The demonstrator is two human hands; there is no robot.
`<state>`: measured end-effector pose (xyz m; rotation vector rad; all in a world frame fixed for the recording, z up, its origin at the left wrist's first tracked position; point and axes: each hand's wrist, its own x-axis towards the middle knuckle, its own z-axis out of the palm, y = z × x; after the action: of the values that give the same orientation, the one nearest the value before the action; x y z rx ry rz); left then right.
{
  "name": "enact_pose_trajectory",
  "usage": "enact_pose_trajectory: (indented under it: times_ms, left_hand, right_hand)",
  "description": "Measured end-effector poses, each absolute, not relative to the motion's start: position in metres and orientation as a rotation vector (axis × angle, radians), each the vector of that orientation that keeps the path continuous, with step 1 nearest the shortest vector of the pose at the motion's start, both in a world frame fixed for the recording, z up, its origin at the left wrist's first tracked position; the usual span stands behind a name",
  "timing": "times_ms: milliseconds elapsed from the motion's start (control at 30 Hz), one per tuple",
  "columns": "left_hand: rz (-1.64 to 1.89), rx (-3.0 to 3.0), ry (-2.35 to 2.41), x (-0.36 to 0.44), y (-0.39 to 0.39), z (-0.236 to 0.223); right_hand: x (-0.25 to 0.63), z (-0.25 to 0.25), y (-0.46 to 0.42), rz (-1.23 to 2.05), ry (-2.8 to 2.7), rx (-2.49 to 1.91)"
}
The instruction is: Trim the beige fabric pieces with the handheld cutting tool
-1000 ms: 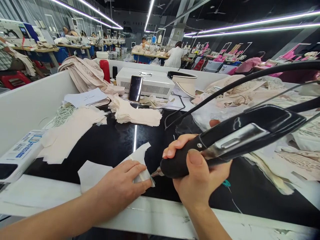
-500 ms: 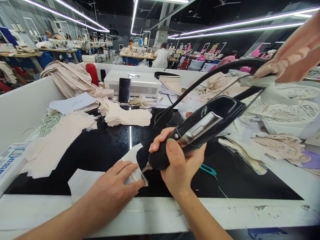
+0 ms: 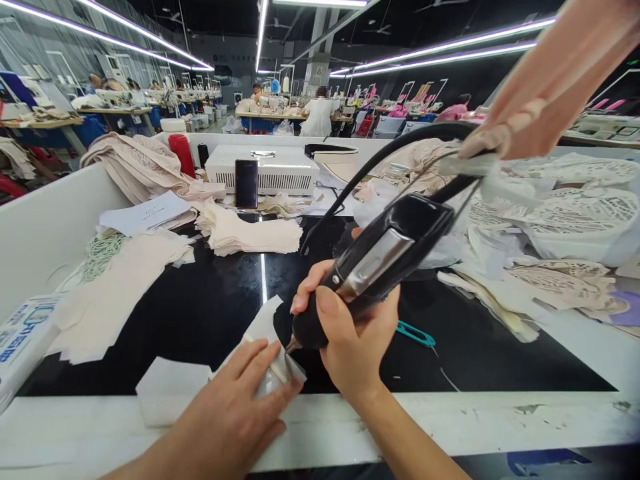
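My right hand wraps around a black corded hand tool with a silver lever on its side. Its small metal tip points down at the right edge of a folded white piece of thin material. My left hand presses that piece against the black work surface, fingers on top and thumb near the edge. A narrow pale strip shows beside the left fingers. Left of that hand, a flat white sheet overhangs the front edge.
Stacked cream pieces and a longer cream pile lie leftward. A teal thread snipper is to the right. Behind stand a phone and a vented white box. A pinkish strip meets the tool's cable.
The tool's rear end has swung left, its tip staying at the white piece. My left hand has moved slightly right and toward me with the piece. The view has shifted a little.
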<state>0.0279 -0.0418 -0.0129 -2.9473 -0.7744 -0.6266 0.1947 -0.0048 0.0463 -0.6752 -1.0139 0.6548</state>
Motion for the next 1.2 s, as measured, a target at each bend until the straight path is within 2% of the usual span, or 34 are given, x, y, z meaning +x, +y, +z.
enact_pose_trajectory:
  times_ms: [167,300,600,1200]
  left_hand:
    - [-0.654,-2.89,-0.686,0.024,-0.053,-0.006]
    - [-0.75,-2.962,-0.696,0.018,-0.031,0.002]
    - [-0.56,-3.156,-0.583,0.001,0.013,-0.011]
    - [-0.372,-3.034,-0.583,0.004,-0.003,-0.002]
  right_hand:
    - [0.199,0.045,-0.019,0.671,-1.016,-0.657]
    - [0.199,0.045,-0.02,0.648,-1.018,-0.664]
    - [0.198,0.048,-0.021,0.627,-1.026,-0.673]
    - [0.197,0.045,-0.022,0.604,-1.018,-0.695]
